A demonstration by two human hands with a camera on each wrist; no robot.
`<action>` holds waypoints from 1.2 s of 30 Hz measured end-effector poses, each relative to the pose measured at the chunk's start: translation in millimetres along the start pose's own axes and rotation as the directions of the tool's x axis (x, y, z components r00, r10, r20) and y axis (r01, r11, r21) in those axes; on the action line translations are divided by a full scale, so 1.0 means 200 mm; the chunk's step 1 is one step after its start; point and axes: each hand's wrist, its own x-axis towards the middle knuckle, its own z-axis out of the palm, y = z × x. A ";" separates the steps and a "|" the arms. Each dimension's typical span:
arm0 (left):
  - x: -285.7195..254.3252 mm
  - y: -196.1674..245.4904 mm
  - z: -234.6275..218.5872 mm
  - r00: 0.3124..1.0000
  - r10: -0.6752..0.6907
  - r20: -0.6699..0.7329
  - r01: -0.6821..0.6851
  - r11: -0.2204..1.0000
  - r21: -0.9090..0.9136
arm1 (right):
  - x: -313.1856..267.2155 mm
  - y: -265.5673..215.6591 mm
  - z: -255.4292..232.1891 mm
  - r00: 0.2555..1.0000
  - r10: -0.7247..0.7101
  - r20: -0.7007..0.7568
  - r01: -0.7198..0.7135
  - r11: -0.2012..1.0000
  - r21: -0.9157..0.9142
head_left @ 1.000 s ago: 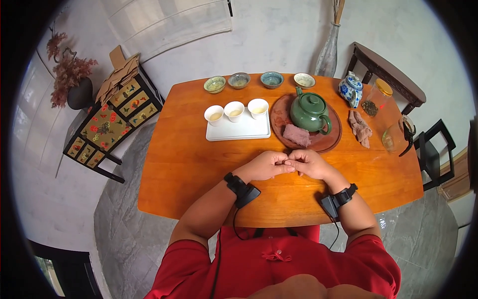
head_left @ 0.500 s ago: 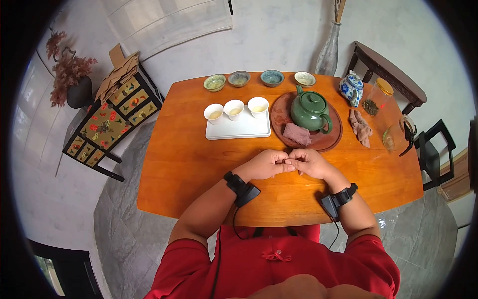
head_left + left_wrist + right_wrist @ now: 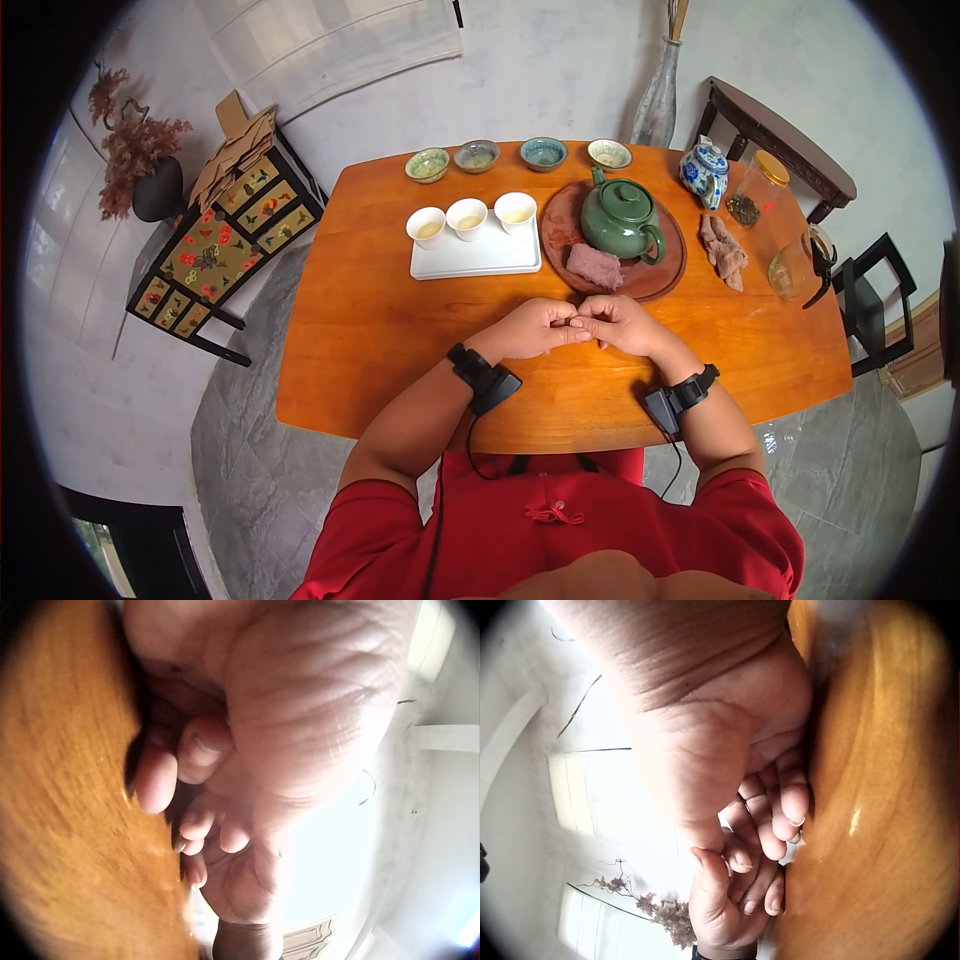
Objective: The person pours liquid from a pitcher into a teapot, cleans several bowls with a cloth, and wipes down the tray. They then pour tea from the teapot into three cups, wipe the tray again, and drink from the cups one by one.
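Note:
My left hand (image 3: 532,330) and right hand (image 3: 622,325) rest together at the near side of the wooden table (image 3: 350,350). Their thumbs and fingertips meet, the fingers loosely curled with nothing held. The wrist views show the same loose curl close over the tabletop. Just beyond them, a folded pink cloth (image 3: 595,267) lies on a round reddish-brown tray (image 3: 665,280), beside a lidded green teapot (image 3: 618,222). To the left, three white cups (image 3: 467,220) of pale liquid stand on a white rectangular tray (image 3: 475,263).
Several small bowls (image 3: 543,153) line the far edge. On the right are a blue-and-white teapot (image 3: 705,172), a yellow-lidded jar (image 3: 762,182) of dark leaves, a crumpled brownish cloth (image 3: 722,253) and a glass pot (image 3: 795,272) with a black handle.

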 end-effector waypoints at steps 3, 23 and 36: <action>0.00 0.01 0.00 1.000 -0.002 0.004 0.002 1.000 0.002 | -0.01 -0.01 0.01 1.000 0.007 0.000 -0.007 1.000 0.000; 0.01 -0.04 -0.01 0.998 0.034 0.054 -0.032 0.998 -0.045 | -0.01 -0.04 0.01 1.000 0.020 0.001 -0.020 0.999 -0.049; 0.00 0.00 -0.03 0.998 -0.005 0.066 0.005 1.000 -0.005 | -0.01 0.00 0.00 1.000 -0.021 0.007 0.021 1.000 -0.006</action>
